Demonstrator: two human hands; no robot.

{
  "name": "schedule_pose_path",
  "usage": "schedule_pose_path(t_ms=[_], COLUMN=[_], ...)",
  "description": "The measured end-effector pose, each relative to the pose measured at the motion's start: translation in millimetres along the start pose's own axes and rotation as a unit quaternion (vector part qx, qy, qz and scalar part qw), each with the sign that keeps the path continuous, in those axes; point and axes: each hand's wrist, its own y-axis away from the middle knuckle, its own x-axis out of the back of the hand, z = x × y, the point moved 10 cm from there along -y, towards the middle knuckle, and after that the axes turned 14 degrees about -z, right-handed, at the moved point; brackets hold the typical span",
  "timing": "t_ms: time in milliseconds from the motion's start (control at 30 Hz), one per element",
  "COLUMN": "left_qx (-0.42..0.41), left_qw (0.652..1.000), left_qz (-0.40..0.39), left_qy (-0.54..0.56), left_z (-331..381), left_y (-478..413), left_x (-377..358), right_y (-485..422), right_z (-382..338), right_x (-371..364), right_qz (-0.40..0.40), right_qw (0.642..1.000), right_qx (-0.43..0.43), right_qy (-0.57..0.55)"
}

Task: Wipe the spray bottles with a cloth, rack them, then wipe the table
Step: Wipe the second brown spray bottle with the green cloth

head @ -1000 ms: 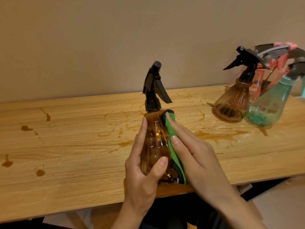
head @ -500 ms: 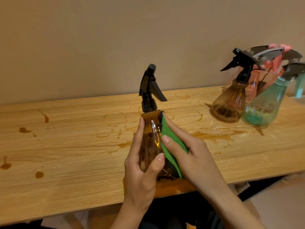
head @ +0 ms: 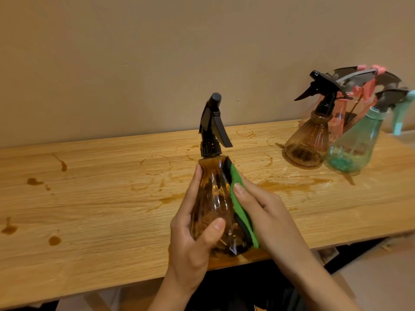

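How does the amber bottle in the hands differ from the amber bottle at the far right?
The held bottle is upright; the far bottle is tilted. The left hand grips the held bottle and the right hand presses a cloth to it; no hand touches the far bottle. The far bottle sits beside a teal bottle; the held bottle is alone. Both have ribbed amber bodies and black trigger heads.
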Motion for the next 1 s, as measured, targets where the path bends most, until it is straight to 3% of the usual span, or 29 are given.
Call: schedule_pose_path(t_ms=[167, 267, 400, 533, 767, 1000], left_qx=[-0.010, 0.000, 0.003, 0.008, 0.014, 0.014], left_qw=[0.999, 0.996, 0.998, 1.000, 0.993, 0.990], left_qz=[0.033, 0.068, 0.054, 0.000, 0.112, 0.126], left_qy=[0.014, 0.055, 0.041, -0.020, 0.046, 0.058], left_z=[0, -3, -2, 2, -4, -6], left_y=[-1, 3, 1, -3, 5, 6], left_x=[5, 13, 11, -2, 21, 23], right_y=[15, 37, 33, 7, 38, 48], right_z=[-19, -18, -14, -23, -22, -8], right_x=[-12, -24, -17, -2, -15, -10], right_qz=[0.002, 0.043, 0.072, 0.049, 0.053, 0.146], right_qw=[0.970, 0.946, 0.959, 0.977, 0.951, 0.951], right_qx=[0.083, 0.130, 0.113, 0.088, 0.138, 0.120], right_qy=[0.226, 0.294, 0.250, 0.189, 0.272, 0.245])
